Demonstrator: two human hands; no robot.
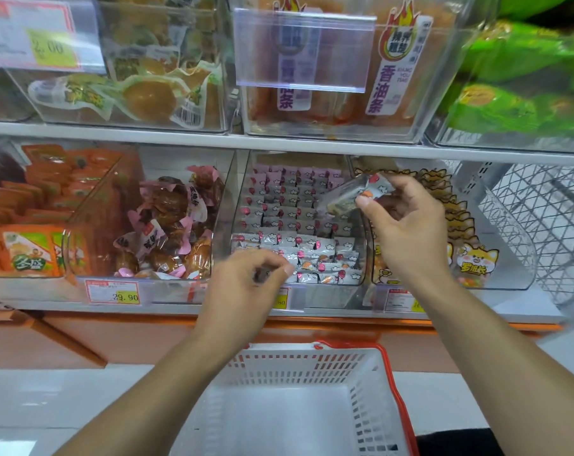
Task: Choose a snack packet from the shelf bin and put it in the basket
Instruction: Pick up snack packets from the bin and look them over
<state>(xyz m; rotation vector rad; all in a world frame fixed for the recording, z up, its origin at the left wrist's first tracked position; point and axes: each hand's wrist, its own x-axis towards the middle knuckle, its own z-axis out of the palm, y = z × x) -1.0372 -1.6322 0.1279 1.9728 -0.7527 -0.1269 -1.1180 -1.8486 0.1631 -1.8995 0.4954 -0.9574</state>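
My right hand pinches a small silver snack packet with red and orange print, held up above the clear shelf bin full of the same little packets. At the front edge of that bin, lower down, hovers my left hand with its fingers loosely curled; I see nothing held in it. Below both hands, on the floor, stands a white plastic basket with a red rim, and its inside looks bare.
Neighbouring bins hold brown wrapped snacks, orange packets on the left and cat-print packets on the right. An upper shelf carries more bins. A white wire rack stands at far right. Price tags line the shelf edge.
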